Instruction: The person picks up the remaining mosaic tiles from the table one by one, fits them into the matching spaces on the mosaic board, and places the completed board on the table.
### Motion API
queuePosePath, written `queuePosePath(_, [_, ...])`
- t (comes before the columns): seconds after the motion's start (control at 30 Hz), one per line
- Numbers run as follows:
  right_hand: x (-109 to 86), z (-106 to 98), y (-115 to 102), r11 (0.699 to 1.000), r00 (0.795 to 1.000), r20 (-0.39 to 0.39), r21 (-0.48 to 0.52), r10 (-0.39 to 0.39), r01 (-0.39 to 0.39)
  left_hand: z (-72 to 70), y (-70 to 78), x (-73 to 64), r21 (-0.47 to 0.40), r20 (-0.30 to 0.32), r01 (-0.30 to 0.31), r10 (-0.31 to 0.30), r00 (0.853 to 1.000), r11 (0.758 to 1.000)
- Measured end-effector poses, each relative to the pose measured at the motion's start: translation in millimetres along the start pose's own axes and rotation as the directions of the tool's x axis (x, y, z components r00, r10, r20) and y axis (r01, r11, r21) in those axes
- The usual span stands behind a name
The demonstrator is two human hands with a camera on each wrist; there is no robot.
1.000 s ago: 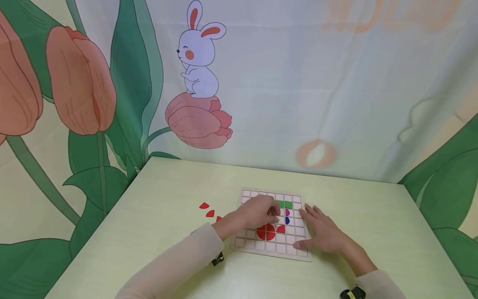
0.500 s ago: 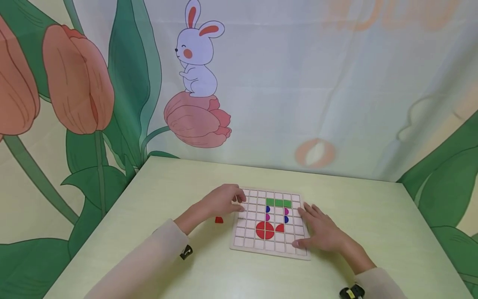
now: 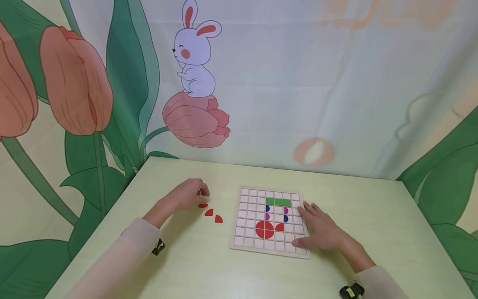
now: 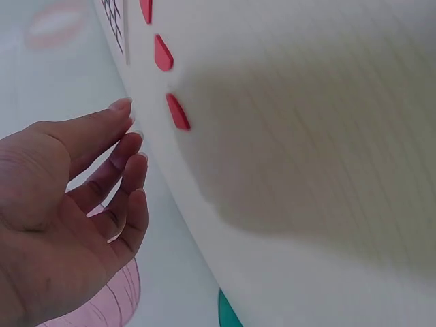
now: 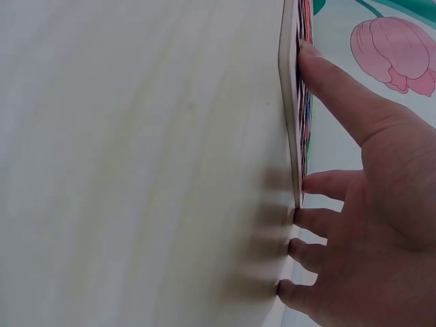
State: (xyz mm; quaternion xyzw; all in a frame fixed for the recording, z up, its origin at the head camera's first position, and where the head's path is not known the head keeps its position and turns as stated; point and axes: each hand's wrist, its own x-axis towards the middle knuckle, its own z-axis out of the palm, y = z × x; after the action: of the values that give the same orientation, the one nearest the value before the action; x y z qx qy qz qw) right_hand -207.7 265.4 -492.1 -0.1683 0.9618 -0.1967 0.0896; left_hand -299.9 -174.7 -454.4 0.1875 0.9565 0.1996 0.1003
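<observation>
Three red quarter-round flat pieces (image 3: 209,212) lie on the pale yellow-green tabletop (image 3: 261,276) at nine o'clock from a square, pale board with a grid of cells (image 3: 243,218), in a slanting row that runs towards ten o'clock. Just above the farthest piece hangs the left hand (image 3: 188,194), its fingers loosely bent, the thumb apart from the fingertips and nothing between them.

The right hand (image 3: 324,231) is at the board's three o'clock, fingers spread, the thumb resting on the board's face near its four o'clock corner and the other fingertips along its edge.

On the board, a row of three green squares (image 3: 278,202) sits towards one o'clock from the centre. Below it stand two columns of half-round pieces, the left blue (image 3: 267,208) over magenta (image 3: 267,216), the right magenta over blue. A red circle of four quarters (image 3: 260,225) lies at seven o'clock from the centre, with a single red quarter (image 3: 279,227) at its three o'clock.
</observation>
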Motion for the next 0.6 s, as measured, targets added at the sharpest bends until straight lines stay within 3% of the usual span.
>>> queuePosePath(0.23, [-0.5, 1, 2, 1.0, 1.0, 0.006, 0.002, 0.004, -0.004, 6.1, -17.6, -0.8, -0.036, 0.049, -0.007, 0.008, 0.999, 0.999])
queuePosePath(0.6, [0.7, 2, 5, 1.0, 1.0, -0.004, -0.014, -0.003, 0.003, 12.4, -24.6, 1.9, -0.032, 0.047, 0.008, -0.006, 0.999, 0.999])
